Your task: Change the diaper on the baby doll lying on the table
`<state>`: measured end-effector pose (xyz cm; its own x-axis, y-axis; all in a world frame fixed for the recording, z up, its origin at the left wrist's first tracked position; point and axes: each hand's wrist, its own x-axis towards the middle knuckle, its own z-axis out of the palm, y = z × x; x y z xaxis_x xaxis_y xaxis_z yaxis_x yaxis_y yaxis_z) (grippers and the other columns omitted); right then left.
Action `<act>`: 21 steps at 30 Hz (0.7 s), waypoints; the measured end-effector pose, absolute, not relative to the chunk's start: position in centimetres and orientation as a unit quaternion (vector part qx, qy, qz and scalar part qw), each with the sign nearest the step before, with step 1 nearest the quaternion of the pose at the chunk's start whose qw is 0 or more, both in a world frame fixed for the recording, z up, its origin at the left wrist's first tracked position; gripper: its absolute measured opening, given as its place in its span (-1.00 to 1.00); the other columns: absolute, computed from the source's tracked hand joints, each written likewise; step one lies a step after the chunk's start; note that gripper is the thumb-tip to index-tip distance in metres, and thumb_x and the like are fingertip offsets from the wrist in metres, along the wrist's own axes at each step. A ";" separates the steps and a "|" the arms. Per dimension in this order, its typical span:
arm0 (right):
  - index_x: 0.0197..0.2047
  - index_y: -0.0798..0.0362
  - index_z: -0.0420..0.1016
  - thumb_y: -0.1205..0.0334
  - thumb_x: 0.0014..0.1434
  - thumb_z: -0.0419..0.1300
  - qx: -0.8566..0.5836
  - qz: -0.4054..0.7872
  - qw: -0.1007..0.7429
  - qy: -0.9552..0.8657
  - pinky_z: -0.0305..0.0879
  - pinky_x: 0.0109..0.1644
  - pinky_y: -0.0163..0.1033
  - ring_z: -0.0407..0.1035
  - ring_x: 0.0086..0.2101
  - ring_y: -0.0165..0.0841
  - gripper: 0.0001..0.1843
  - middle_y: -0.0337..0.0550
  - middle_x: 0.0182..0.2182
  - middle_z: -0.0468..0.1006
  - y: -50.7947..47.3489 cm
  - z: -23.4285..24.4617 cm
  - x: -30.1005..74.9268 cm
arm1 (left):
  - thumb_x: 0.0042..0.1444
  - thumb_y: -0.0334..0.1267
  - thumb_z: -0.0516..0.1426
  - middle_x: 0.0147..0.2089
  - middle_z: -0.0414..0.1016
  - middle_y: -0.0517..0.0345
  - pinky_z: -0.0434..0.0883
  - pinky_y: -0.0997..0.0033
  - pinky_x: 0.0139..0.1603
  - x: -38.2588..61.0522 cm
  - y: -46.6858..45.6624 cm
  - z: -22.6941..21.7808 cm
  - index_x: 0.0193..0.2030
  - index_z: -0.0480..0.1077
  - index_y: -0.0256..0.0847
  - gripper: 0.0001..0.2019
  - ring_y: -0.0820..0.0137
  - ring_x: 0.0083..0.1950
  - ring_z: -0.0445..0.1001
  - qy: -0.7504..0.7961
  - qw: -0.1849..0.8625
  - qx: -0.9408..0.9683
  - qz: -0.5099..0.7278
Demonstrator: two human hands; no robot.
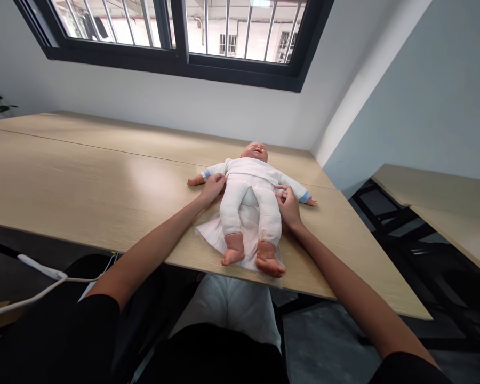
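Observation:
A baby doll (250, 170) lies on its back on the table, head toward the wall and bare feet toward me. It wears a white long-sleeved top with blue cuffs, and its legs are white and padded. Under its hips and legs spreads a thin white sheet, perhaps a diaper (210, 230). My left hand (215, 186) is at the doll's hip on the left, fingertips pinched by the top's hem. At the opposite hip, my right hand (288, 205) has its fingers bent in against the side. What either hand pinches is hidden.
The light wooden table (104, 176) runs far to the left, against the wall below a barred window (244, 32). Another table (456, 213) stands to the right across a gap. A white cable (32, 293) hangs at the lower left.

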<state>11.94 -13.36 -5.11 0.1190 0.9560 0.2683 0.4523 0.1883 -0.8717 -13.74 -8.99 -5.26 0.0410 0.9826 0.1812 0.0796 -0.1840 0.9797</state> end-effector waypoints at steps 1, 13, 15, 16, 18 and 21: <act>0.08 0.20 0.33 -0.09 0.17 0.07 -0.577 0.266 0.475 -0.609 0.07 -0.26 -0.48 0.13 -0.44 -0.60 -0.41 -0.20 -0.49 0.34 -13.3 -5.2 12.0 | 0.19 -0.11 0.09 -0.40 0.33 0.15 0.22 0.48 -0.33 -13.8 -8.9 -5.3 -0.36 0.29 -0.25 -0.76 0.48 -0.37 0.26 0.464 0.443 0.573 0.510; 0.10 0.17 0.34 -0.13 0.19 0.02 -0.583 0.280 0.453 -0.613 0.15 -0.21 -0.43 0.27 -0.35 -0.54 -0.40 -0.08 -0.29 0.49 -13.5 -4.9 11.9 | 0.25 -0.08 0.08 -0.35 0.36 0.11 0.25 0.48 -0.28 -13.9 -9.1 -5.4 -0.34 0.29 -0.26 -0.72 0.47 -0.31 0.27 0.451 0.469 0.578 0.493; 0.12 0.17 0.32 -0.12 0.19 0.02 -0.582 0.290 0.450 -0.612 0.17 -0.20 -0.43 0.29 -0.34 -0.54 -0.39 -0.08 -0.27 0.50 -13.5 -5.0 11.9 | 0.25 -0.03 0.07 -0.28 0.42 0.05 0.31 0.46 -0.23 -14.0 -9.2 -5.5 -0.26 0.34 -0.27 -0.70 0.42 -0.25 0.32 0.440 0.482 0.582 0.486; 0.14 0.17 0.31 -0.12 0.19 0.02 -0.583 0.296 0.448 -0.611 0.17 -0.20 -0.43 0.30 -0.34 -0.53 -0.39 -0.08 -0.27 0.50 -13.5 -5.0 11.9 | 0.25 0.01 0.07 -0.24 0.44 0.02 0.34 0.45 -0.21 -14.0 -9.3 -5.5 -0.21 0.36 -0.27 -0.67 0.39 -0.21 0.35 0.436 0.483 0.587 0.483; 0.15 0.17 0.30 -0.11 0.19 0.02 -0.585 0.300 0.445 -0.608 0.19 -0.20 -0.42 0.31 -0.33 -0.52 -0.38 -0.07 -0.27 0.50 -13.4 -5.1 12.0 | 0.24 0.08 0.07 -0.16 0.46 -0.03 0.39 0.43 -0.13 -14.0 -9.3 -5.5 -0.15 0.38 -0.26 -0.61 0.33 -0.11 0.37 0.429 0.475 0.600 0.480; 0.17 0.18 0.30 -0.09 0.18 0.04 -0.586 0.298 0.448 -0.606 0.23 -0.15 -0.38 0.31 -0.34 -0.49 -0.37 -0.05 -0.26 0.51 -13.2 -5.3 12.2 | 0.26 0.03 0.01 -0.05 0.47 -0.01 0.38 0.40 0.10 -14.0 -9.1 -5.4 -0.13 0.39 -0.23 -0.65 0.31 0.03 0.36 0.417 0.438 0.638 0.477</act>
<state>12.17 -13.19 -5.29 0.0875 0.9772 0.1934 0.4426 0.1358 -0.8864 -14.03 -9.06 -5.44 0.1970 0.9497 0.2434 0.1143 -0.2689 0.9564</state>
